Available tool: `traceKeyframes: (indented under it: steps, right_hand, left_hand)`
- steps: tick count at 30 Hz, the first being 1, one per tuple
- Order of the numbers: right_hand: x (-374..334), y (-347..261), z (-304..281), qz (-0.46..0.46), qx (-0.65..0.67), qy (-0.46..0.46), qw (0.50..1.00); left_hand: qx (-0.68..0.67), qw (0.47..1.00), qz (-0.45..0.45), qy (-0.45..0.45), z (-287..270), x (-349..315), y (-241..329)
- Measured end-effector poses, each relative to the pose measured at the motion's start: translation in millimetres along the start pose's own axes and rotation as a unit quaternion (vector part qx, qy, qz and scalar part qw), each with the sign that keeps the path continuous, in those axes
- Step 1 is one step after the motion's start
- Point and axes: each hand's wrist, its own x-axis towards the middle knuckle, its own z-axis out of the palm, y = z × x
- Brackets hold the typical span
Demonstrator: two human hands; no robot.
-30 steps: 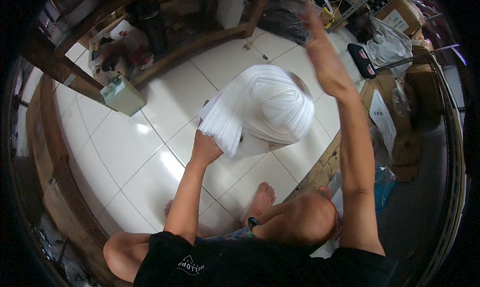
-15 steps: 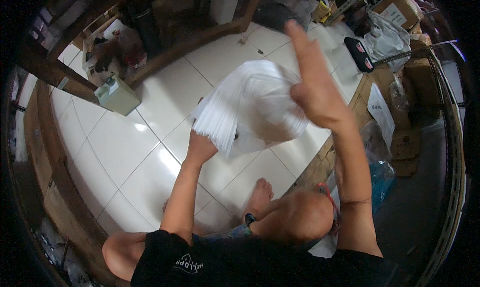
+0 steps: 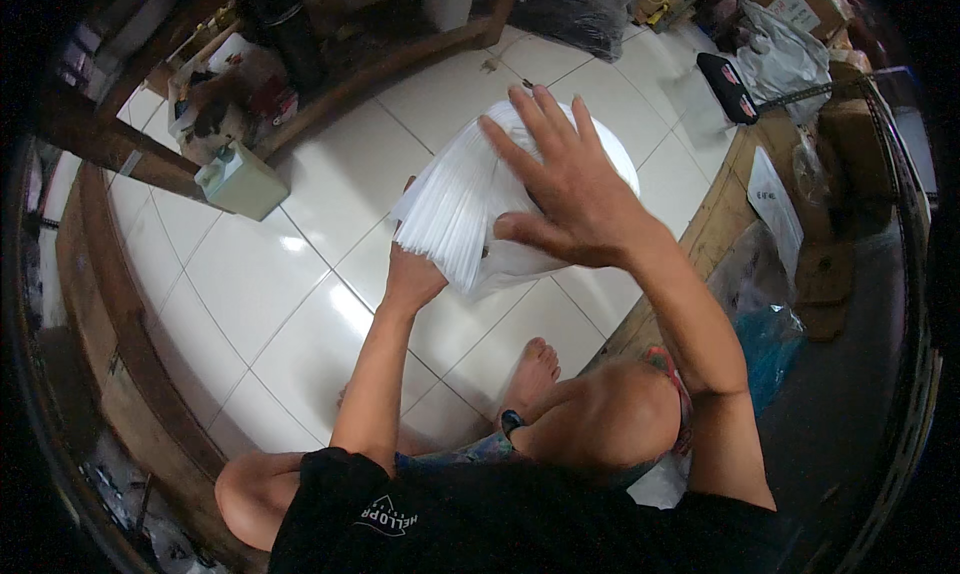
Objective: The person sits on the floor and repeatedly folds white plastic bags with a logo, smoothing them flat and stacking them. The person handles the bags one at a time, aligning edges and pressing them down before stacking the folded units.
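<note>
While the person sits on the white tiled floor (image 3: 250, 274) with knees bent, the head view looks straight down on a thick stack of white plastic bags (image 3: 470, 209) held up in front of the body. The left hand (image 3: 412, 277) is under the stack's near lower corner and closes on it from below; its fingers are hidden behind the bags, so only the back of the hand and the wrist show. The right hand (image 3: 565, 189) lies flat on top of the stack with fingers spread and straight, palm pressing down on the upper face, gripping nothing. The stack is tilted, its layered edge facing the left of the picture, and it hangs above the floor rather than resting on it. A bare foot (image 3: 530, 369) sits on the tiles just below the stack, beside the raised right knee (image 3: 610, 429). Well apart to the left, a small pale green box (image 3: 240, 182) stands on the floor by a dark wooden beam (image 3: 100, 139). At the top edge a dark grey sack (image 3: 575, 9) lies near a curved wooden rail (image 3: 400, 64). To the right a wooden plank (image 3: 725, 214) carries a white sheet of paper (image 3: 772, 199), and a blue plastic bag (image 3: 770, 339) lies near the right elbow
</note>
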Motion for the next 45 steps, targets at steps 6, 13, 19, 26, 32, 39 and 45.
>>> traceKeyframes:
  steps: [6, 13, 19, 26, 32, 39, 45]
  right_hand:
    - [2.2, 15.2, -38.5, 0.041, 0.072, 0.127, 0.988]
    - [-64.1, 52.5, -14.5, 0.073, 0.472, 0.327, 0.815]
    - [-148.4, -35.8, 186.3, 0.313, 0.483, 0.104, 0.811]
    - [-75.2, -103.7, 224.3, 0.339, 0.464, 0.254, 0.778]
    - [-72.2, -108.9, 246.1, 0.437, 0.415, 0.361, 0.712]
    - [-108.8, -15.7, 219.0, 0.422, 0.536, 0.267, 0.680]
    - [-91.5, 75.3, 168.5, 0.441, 0.643, 0.011, 0.626]
  left_hand:
    - [-0.013, 1.000, -0.010, 0.024, -7.8, -7.7, -4.1]
    - [0.031, 0.998, 0.035, 0.034, -9.6, -5.4, -5.9]
    - [-0.018, 0.996, -0.058, -0.069, -16.5, -2.4, 12.2]
    - [0.101, 0.991, 0.079, -0.032, 15.2, -32.3, -52.8]
    - [-0.008, 0.998, 0.011, -0.065, 19.6, -24.2, -29.2]
    - [-0.313, 0.899, -0.306, 0.025, -16.8, 23.2, 44.9]
    - [-0.522, 0.749, -0.401, -0.080, -75.5, 67.3, 2.4]
